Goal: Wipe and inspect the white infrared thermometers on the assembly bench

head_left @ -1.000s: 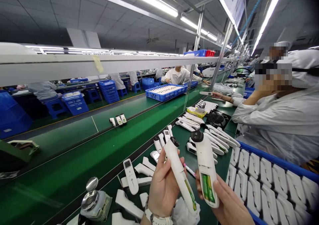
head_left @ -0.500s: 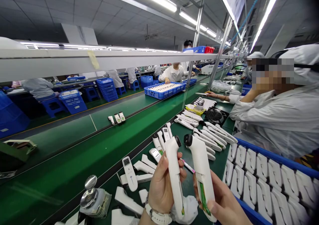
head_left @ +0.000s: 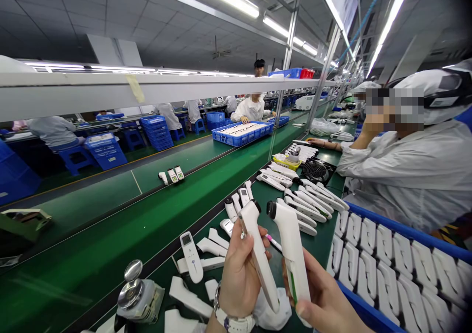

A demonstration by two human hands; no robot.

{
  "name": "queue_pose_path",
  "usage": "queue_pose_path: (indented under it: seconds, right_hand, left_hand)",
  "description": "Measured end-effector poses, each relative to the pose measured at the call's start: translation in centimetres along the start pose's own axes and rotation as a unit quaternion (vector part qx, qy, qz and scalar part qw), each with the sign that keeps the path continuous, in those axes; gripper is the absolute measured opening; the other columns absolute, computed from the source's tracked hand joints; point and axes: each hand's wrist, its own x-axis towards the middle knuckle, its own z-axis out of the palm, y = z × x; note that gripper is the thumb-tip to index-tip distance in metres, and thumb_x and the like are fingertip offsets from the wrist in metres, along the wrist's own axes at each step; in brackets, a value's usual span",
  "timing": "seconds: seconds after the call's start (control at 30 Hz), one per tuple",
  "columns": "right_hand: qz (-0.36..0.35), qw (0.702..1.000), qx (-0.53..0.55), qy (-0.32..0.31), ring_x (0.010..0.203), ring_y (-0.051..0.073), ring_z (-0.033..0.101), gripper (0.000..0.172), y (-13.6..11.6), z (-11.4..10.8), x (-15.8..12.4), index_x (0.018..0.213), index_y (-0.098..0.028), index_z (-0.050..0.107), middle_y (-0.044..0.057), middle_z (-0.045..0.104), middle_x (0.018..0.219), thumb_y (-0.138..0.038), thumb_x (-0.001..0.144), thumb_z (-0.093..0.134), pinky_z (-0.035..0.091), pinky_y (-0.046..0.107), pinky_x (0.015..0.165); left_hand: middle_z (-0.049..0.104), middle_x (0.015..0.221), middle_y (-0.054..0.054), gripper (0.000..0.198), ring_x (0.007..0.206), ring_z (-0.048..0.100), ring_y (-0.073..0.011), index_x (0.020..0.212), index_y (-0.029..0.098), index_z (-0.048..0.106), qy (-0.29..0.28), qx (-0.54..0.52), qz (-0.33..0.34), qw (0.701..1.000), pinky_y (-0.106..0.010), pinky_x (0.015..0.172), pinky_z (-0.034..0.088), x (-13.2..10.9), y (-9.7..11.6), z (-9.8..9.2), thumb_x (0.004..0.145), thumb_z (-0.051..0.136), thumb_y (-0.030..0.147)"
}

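My left hand [head_left: 239, 269] is closed round a white infrared thermometer [head_left: 260, 254], its dark sensor end pointing up. Close beside it, my right hand [head_left: 320, 289] grips a second white infrared thermometer [head_left: 291, 235]; a strip of green circuit board shows in the opening of its handle. The two are held upright, slightly apart, above the bench. Below them lies a crumpled white cloth or bag [head_left: 273, 311]. A pink-tipped pen [head_left: 273, 242] shows behind my hands. Left of my left hand, a thermometer with a screen [head_left: 191, 259] lies face up among white housings [head_left: 190, 296].
A glass bottle with a metal lid [head_left: 140, 293] stands at front left. The green conveyor [head_left: 147, 230] runs behind the bench. At right, a blue crate [head_left: 363, 303] holds rows of white parts. A co-worker in white [head_left: 413, 161] sits beyond it. More thermometers [head_left: 309, 203] lie in rows.
The thermometer in my left hand has turned, so its open handle side no longer shows. The one in my right hand has turned slightly and moved left. The co-worker's extended hand has lowered.
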Motion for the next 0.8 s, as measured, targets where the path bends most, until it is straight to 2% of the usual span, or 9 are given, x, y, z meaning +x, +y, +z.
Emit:
queue_pose_path:
  seconds: [0.1,0.2,0.27,0.33,0.37,0.43,0.53,0.67,0.8]
  right_hand:
    - [-0.01,1.0,0.001,-0.007,0.126,0.031,0.037,0.089,-0.4,0.4,0.1,0.136,-0.032,0.03,0.006,0.04,0.138,-0.056,0.061,0.072,0.043,0.035,0.094]
    - [-0.005,1.0,-0.007,0.008,0.121,0.033,0.042,0.091,-0.5,0.5,0.0,0.136,-0.029,0.031,0.009,0.042,0.136,-0.058,0.059,0.071,0.045,0.036,0.09]
    - [0.006,1.0,-0.004,0.025,0.106,0.031,0.053,0.09,-0.5,0.4,0.0,0.134,-0.029,0.036,0.01,0.053,0.123,-0.057,0.058,0.073,0.048,0.036,0.085]
    - [0.027,0.999,0.003,0.027,0.079,0.023,0.059,0.087,-0.7,0.3,0.0,0.132,-0.03,0.039,0.006,0.062,0.094,-0.056,0.057,0.074,0.051,0.031,0.071]
    - [0.04,0.999,0.011,0.026,0.067,0.019,0.057,0.085,-0.8,0.3,0.0,0.131,-0.03,0.041,0.003,0.061,0.081,-0.056,0.058,0.074,0.05,0.029,0.063]
    - [0.07,0.996,0.037,0.029,0.055,0.013,0.048,0.08,-1.3,0.5,0.0,0.127,-0.029,0.045,-0.001,0.055,0.067,-0.056,0.057,0.074,0.046,0.024,0.053]
    - [0.107,0.99,0.075,0.049,0.053,0.011,0.045,0.073,-2.1,1.0,0.1,0.118,-0.028,0.052,-0.002,0.053,0.067,-0.056,0.055,0.075,0.043,0.021,0.051]
    - [0.128,0.985,0.103,0.061,0.053,0.01,0.047,0.072,-2.5,1.3,0.2,0.119,-0.029,0.05,-0.002,0.054,0.066,-0.054,0.056,0.076,0.043,0.021,0.051]
    - [0.122,0.981,0.147,0.042,0.053,0.011,0.051,0.068,-1.8,0.7,0.5,0.117,-0.027,0.051,-0.001,0.058,0.072,-0.049,0.058,0.077,0.042,0.021,0.048]
  left_hand:
    - [0.058,0.089,-0.004,0.046,0.075,0.054,-0.0118,0.125,0.023,0.035,0.001,0.055,0.015,0.998,-0.024,0.068,0.047,-0.3,0.0,0.2,0.084,0.053,0.021]
    - [0.057,0.088,-0.004,0.044,0.074,0.053,-0.0115,0.125,0.022,0.035,-0.012,0.058,0.017,0.998,-0.024,0.068,0.046,-0.3,0.0,0.3,0.084,0.052,0.021]
    - [0.057,0.088,-0.004,0.041,0.074,0.053,-0.0115,0.123,0.021,0.038,-0.018,0.048,0.011,0.999,-0.024,0.068,0.046,-0.3,0.1,0.3,0.085,0.051,0.021]
    - [0.058,0.088,-0.005,0.038,0.075,0.054,-0.0121,0.122,0.021,0.039,-0.014,0.035,0.001,0.999,-0.024,0.068,0.046,-0.2,0.2,0.3,0.085,0.05,0.022]
    - [0.058,0.089,-0.005,0.037,0.075,0.055,-0.0125,0.122,0.021,0.039,-0.011,0.026,-0.003,1.0,-0.025,0.067,0.046,-0.2,0.3,0.3,0.086,0.049,0.023]
    - [0.06,0.089,-0.007,0.038,0.075,0.056,-0.0134,0.122,0.021,0.039,-0.006,0.004,-0.01,1.0,-0.025,0.067,0.046,-0.1,0.4,0.3,0.086,0.048,0.024]
    - [0.061,0.089,-0.008,0.039,0.073,0.058,-0.0139,0.123,0.02,0.037,-0.003,-0.021,-0.017,1.0,-0.025,0.065,0.046,-0.1,0.4,0.4,0.086,0.049,0.024]
    - [0.062,0.089,-0.008,0.042,0.072,0.058,-0.014,0.126,0.02,0.036,-0.004,-0.025,-0.022,0.999,-0.026,0.065,0.047,0.0,0.4,0.4,0.086,0.048,0.023]
    - [0.062,0.088,-0.007,0.042,0.072,0.058,-0.0138,0.127,0.021,0.036,-0.001,-0.023,-0.025,0.999,-0.026,0.065,0.047,0.0,0.5,0.5,0.086,0.048,0.022]
